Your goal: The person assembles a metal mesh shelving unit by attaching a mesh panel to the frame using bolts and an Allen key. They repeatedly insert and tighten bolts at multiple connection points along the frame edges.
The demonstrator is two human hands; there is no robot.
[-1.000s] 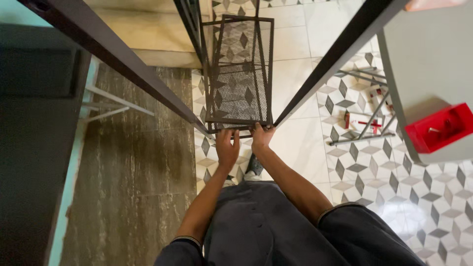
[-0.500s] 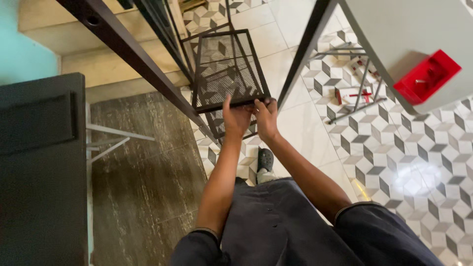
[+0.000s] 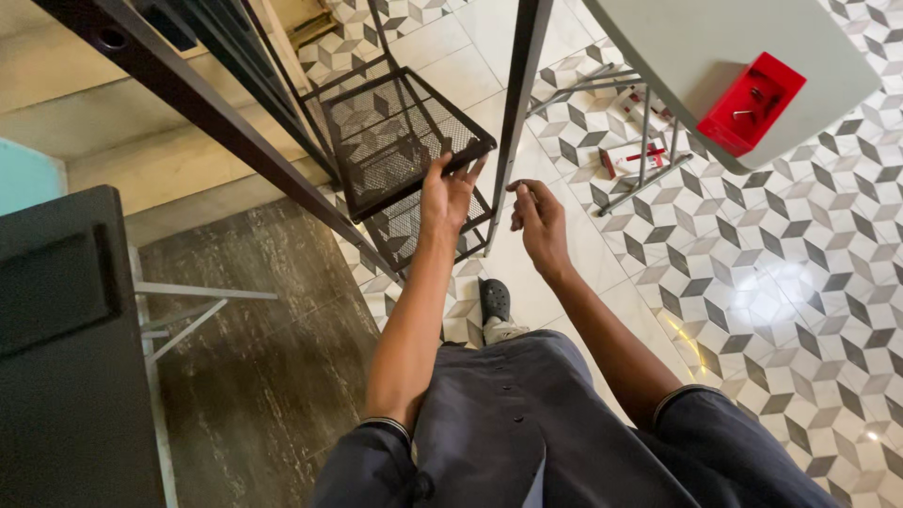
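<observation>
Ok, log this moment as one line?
left hand: grips front edge of black metal mesh shelf | right hand: free, fingers curled beside black upright post | red plastic tray: on grey table

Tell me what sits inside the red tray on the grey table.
The red tray on the grey table holds a few small metal pieces, too small to identify. Its near wall hides part of the floor inside.

Patterned tile floor (image 3: pixel 752 282) (glossy, geometric) meets a dark streaked mat (image 3: pixel 263 376).
</observation>
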